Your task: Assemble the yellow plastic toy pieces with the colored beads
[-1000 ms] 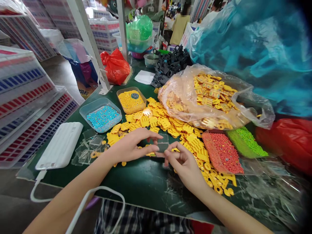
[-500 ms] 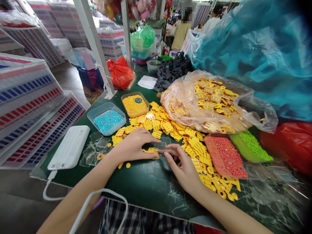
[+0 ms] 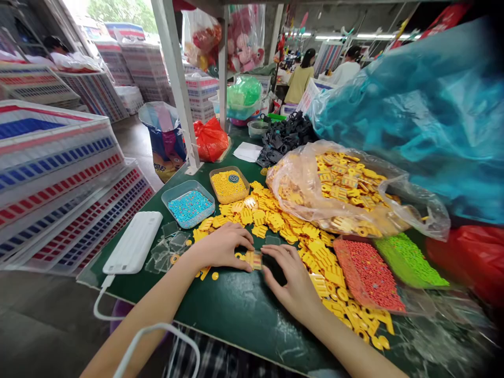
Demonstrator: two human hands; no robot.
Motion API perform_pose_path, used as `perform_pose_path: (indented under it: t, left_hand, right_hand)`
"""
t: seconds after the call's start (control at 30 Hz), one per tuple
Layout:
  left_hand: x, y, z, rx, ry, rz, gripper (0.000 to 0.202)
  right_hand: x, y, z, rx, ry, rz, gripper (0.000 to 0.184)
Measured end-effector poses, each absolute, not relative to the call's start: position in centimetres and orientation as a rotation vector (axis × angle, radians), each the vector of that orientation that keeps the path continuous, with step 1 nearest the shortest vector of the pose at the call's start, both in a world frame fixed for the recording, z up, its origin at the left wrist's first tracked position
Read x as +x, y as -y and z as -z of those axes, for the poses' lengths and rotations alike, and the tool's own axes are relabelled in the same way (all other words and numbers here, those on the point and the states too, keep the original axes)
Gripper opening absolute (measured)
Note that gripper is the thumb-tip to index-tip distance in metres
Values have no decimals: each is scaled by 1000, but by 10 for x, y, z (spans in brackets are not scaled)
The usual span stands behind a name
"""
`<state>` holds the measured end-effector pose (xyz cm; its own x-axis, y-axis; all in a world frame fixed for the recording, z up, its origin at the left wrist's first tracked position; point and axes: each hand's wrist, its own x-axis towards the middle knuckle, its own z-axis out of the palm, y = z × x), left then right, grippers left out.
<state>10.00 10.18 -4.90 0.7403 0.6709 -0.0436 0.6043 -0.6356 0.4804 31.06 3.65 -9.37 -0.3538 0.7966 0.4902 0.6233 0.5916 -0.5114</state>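
My left hand (image 3: 225,247) grips a small yellow plastic piece (image 3: 252,259) between thumb and fingers, low over the green table (image 3: 240,310). Coloured stripes show on the piece's right half, which looks glossy. My right hand (image 3: 293,281) is close by on the right, thumb and fingers apart around the piece's end; whether a fingertip touches it is hard to see. Behind the hands spreads a heap of yellow plastic parts (image 3: 275,218). A clear flat piece (image 3: 272,240) lies just beyond my right fingers. More clear plastic pieces (image 3: 167,249) lie left of my left hand.
Blue beads (image 3: 191,207) and yellow beads (image 3: 227,184) fill tubs at the back left; red beads (image 3: 370,268) and green beads (image 3: 411,260) are at right. A bag of yellow parts (image 3: 342,184), black parts (image 3: 287,134) and a white power bank (image 3: 134,242) with cable surround the workspace.
The view has tilted up, so the table sits lower. My right fingers have moved off the yellow piece and spread apart; my left hand still holds it, its striped face now showing.
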Motion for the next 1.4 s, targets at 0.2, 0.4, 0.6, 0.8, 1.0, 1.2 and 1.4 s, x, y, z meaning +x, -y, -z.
perform_pose_path:
  t: [0.2,0.4,0.6,0.8,1.0,1.2,1.4]
  left_hand:
    - [100,-102,50,2494,-990,-137,38]
    - [101,-102,48,2497,-1005,-84,40]
    - [99,-102,47,2469,-1010,-100,44]
    - [98,-101,48,2466,-1025,-72,35]
    - [101,-101,50,2435,-1039,-75,33]
    - [104,-99,48,2486,-1144,12,33]
    - [105,-99,54,2555,-1017,-142,30]
  right_hand:
    - [310,-34,100,-1150,2174,-238,31]
    - [314,-41,97,-1216,2196,-296,29]
    - [314,-43,95,-1224,2196,-359,25]
    - [315,-42,97,-1218,2224,-327,28]
    - [317,-44,101,-1221,2233,-306,25]
    - [318,-50,97,-1278,2275,-301,22]
    - [317,-44,100,-1230,2306,-174,28]
